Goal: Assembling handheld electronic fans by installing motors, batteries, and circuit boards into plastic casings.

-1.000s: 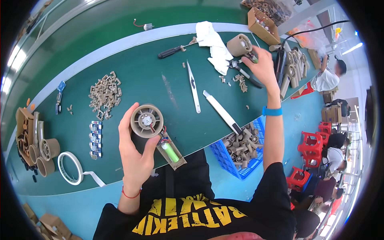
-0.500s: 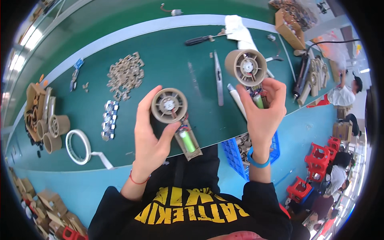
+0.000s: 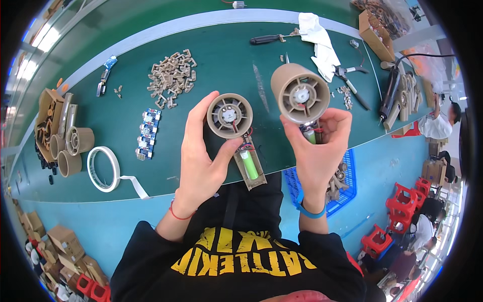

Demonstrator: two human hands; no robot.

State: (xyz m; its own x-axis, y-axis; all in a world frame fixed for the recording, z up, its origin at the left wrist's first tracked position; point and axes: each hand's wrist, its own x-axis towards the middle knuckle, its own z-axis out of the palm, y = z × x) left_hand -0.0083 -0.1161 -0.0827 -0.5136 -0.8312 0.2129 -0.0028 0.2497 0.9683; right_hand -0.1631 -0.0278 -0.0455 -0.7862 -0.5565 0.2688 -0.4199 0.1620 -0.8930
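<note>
My left hand is closed around the round beige head of a handheld fan. Its handle is uncovered, showing a green battery cell and thin red wires. My right hand grips a second handheld fan by the handle, just under its head. Part of a green battery shows between those fingers; the rest of that handle is hidden. Both fan heads face up at me, with spokes around a central motor. The two fans are held apart, side by side over the table's near edge.
On the green table lie small beige clips, blue circuit boards, a white tape roll, a screwdriver, pliers, a white cloth and a black corded tool. A blue basket of beige parts stands below.
My right hand has brought its fan left, closer to the other fan, and it now covers most of a slim metal tool. Pliers have come into sight. The whole view has shifted slightly.
</note>
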